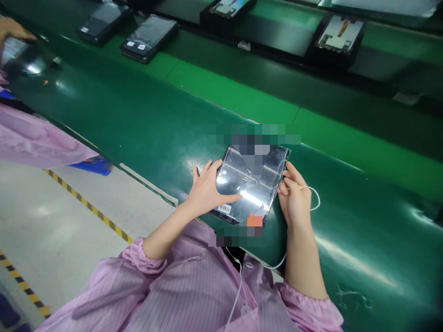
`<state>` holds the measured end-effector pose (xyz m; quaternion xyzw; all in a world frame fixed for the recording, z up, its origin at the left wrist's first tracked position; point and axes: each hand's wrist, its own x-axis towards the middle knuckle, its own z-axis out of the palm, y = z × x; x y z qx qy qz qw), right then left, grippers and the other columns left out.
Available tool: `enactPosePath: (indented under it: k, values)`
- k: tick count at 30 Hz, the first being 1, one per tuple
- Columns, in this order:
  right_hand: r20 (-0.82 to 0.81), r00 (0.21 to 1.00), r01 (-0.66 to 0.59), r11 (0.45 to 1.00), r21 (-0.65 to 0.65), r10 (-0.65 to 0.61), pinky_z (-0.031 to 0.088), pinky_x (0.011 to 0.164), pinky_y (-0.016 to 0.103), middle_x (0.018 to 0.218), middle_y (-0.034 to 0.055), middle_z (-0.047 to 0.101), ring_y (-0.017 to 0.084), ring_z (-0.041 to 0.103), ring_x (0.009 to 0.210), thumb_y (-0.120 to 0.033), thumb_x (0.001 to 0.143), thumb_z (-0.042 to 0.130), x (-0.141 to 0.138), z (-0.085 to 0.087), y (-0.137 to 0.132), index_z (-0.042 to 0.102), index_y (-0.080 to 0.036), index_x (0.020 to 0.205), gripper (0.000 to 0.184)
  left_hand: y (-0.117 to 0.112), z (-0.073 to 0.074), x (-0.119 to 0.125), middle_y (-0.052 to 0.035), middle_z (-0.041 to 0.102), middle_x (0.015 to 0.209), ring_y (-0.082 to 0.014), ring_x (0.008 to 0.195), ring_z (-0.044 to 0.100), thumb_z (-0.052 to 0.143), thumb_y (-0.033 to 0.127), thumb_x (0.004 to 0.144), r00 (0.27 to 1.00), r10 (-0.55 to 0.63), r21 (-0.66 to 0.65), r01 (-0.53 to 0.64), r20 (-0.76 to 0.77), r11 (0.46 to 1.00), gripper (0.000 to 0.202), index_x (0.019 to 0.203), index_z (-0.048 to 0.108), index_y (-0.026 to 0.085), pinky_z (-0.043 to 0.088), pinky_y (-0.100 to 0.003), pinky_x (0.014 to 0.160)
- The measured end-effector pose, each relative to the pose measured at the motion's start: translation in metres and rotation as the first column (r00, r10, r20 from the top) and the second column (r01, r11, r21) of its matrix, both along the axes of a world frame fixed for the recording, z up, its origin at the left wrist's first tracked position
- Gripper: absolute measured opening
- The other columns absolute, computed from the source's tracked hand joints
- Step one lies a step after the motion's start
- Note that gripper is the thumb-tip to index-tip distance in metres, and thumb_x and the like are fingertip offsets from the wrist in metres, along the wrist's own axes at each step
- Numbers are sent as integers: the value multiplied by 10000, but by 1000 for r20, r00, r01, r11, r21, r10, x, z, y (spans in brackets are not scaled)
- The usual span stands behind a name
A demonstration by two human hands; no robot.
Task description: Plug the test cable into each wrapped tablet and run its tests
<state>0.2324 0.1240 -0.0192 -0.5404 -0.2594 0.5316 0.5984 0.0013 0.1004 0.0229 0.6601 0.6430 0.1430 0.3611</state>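
A flat, glossy dark tablet (238, 177) with a clear film or cover over it lies in front of me on the green bench. A white barcode label sits near its lower left corner, and blurred blocks hide parts of its top and bottom. My left hand (206, 190) grips the left edge, thumb laid across the glossy face, fingers around the far side. At the right edge, my right hand (294, 193) has its fingers curled and pinched against the tablet's border. A white cord (315, 198) loops from my right wrist.
Beyond the green bench (138, 120) runs a green conveyor line carrying wrapped tablets (150, 37) and black trays (337, 39) with opened devices. At far left, another person's hand (14, 30) is on a shiny device; their pink sleeve (38, 136) shows below. Yellow-black tape (86, 205) marks the floor.
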Motion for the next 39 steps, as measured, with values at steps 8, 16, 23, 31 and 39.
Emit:
enactPosePath:
  k: [8, 16, 23, 31, 39]
  values:
    - [-3, 1000, -11, 1000, 21, 11, 247, 469, 200, 862, 4, 573, 23, 271, 505, -183, 637, 672, 1, -1, -1, 749, -242, 1000, 376, 1, 4, -23, -95, 216, 1681, -357, 1567, 38, 684, 563, 826, 986, -149, -85, 155, 75, 984, 959, 1586, 171, 280, -90, -638, 1225]
    - [0, 1000, 9, 1000, 18, -9, 264, 464, 198, 855, 0, 571, 24, 278, 507, -191, 637, 668, -1, -1, -1, 762, -262, 990, 372, -1, 1, -31, -21, 230, 1680, -338, 1569, 56, 604, 567, 893, 981, -144, -64, 153, 133, 986, 831, 1586, 197, 357, -49, -621, 1240]
    - [6, 1000, 26, 1000, 10, -26, 267, 465, 200, 853, -1, 572, 27, 279, 508, -178, 623, 666, -1, 0, -1, 766, -260, 987, 386, -1, -12, -19, -15, 497, 1547, -260, 1530, 283, 373, 385, 1012, 996, 32, 21, -34, 88, 999, 458, 1464, 427, 335, -12, -602, 1249]
    - [16, 1000, -14, 1000, 19, 14, 272, 467, 201, 871, 3, 578, 33, 281, 518, -189, 650, 667, 0, 0, 0, 750, -248, 1012, 376, -19, 1, -2, -206, 49, 1690, -405, 1558, 40, 713, 697, 733, 999, -2, 47, 4, -38, 999, 1229, 1593, -30, 230, -4, -698, 1203]
    - [15, 1000, -4, 1000, 9, 4, 284, 459, 204, 881, -5, 569, 27, 292, 509, -187, 648, 658, -1, 1, -1, 753, -260, 1017, 388, -30, 9, 13, -230, 93, 1680, -426, 1549, 97, 691, 625, 800, 996, 28, 142, -15, -90, 990, 1195, 1580, -126, 236, 73, -714, 1197]
